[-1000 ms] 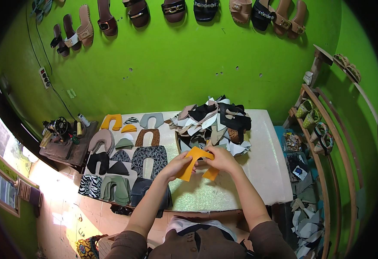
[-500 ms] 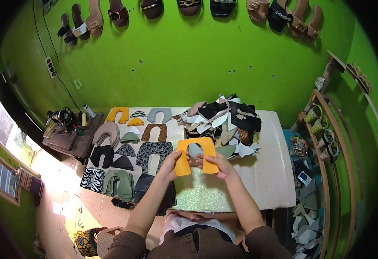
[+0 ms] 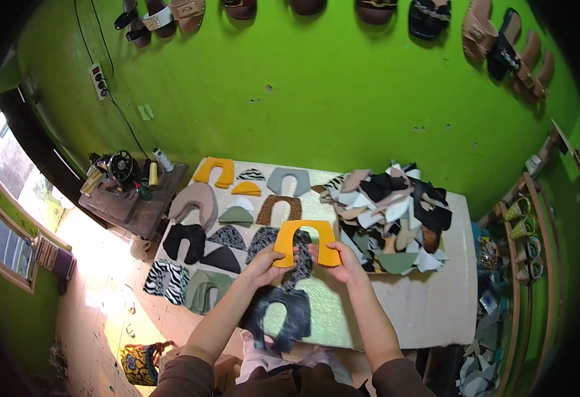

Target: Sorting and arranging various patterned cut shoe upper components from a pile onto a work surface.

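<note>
A yellow U-shaped leather piece [image 3: 305, 229] is held up above the table, its curved side away from me. My left hand [image 3: 267, 263] pinches its left leg and my right hand [image 3: 345, 261] its right leg. Behind it, partly covered, lies a stack of black-and-grey patterned U pieces [image 3: 261, 239]. Nearer me are dark U-shaped pieces [image 3: 296, 311] at the table's front edge. More yellow U pieces [image 3: 216, 170] and small yellow half-round pieces [image 3: 246, 188] rest at the far left. Brown spotted [image 3: 280, 208] and grey [image 3: 288, 180] U pieces sit beyond my hands.
A heap of mixed leather scraps [image 3: 396, 205] covers the table's far middle-right. A sewing machine [image 3: 119, 169] stands on a small table at left. Sandals [image 3: 429, 18] hang on the green wall. At right a wooden rack [image 3: 525, 231] holds footwear. A patterned bag [image 3: 139, 364] sits on the floor.
The view has shifted, so the table and wall appear farther right. Both hands still hold the yellow piece, now in front of the patterned stack. The dark pieces near me are more fully visible.
</note>
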A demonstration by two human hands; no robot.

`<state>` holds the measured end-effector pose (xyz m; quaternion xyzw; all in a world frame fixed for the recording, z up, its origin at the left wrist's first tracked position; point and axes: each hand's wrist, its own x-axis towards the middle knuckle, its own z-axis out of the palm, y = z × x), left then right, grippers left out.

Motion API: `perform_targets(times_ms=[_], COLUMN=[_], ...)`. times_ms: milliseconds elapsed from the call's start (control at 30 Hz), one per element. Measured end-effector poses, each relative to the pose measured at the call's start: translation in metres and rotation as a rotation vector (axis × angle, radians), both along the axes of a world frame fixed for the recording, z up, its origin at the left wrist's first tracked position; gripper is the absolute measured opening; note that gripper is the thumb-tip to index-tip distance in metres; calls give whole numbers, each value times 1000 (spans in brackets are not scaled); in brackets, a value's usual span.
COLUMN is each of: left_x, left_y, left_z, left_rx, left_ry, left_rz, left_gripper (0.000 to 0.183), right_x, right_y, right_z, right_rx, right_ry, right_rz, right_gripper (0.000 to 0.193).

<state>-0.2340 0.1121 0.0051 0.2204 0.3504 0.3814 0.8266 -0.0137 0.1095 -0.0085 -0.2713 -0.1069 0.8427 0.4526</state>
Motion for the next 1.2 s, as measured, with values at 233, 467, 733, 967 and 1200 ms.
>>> perform_targets(times_ms=[233, 467, 733, 967, 1200], left_x=[-120, -242, -292, -316, -324], left_y=[90, 200, 292, 338, 359], left_z=[3, -7, -31, -73, -93], left_rx=[-21, 35, 106, 327, 507], left_ry=[186, 298, 497, 758, 1093], left_rz=[31, 37, 152, 123, 146], left_gripper=[33, 34, 35, 32, 29], right_x=[-105, -217, -289, -316, -324], right_y=[84, 182, 276, 321, 338], right_z=[-29, -32, -44, -60, -79], right_rx=[-85, -138, 10, -29, -32], right_ry=[19, -106, -543, -676, -515], right_rz=[-13, -50, 17, -5, -89], right_gripper=[42, 32, 28, 43, 42])
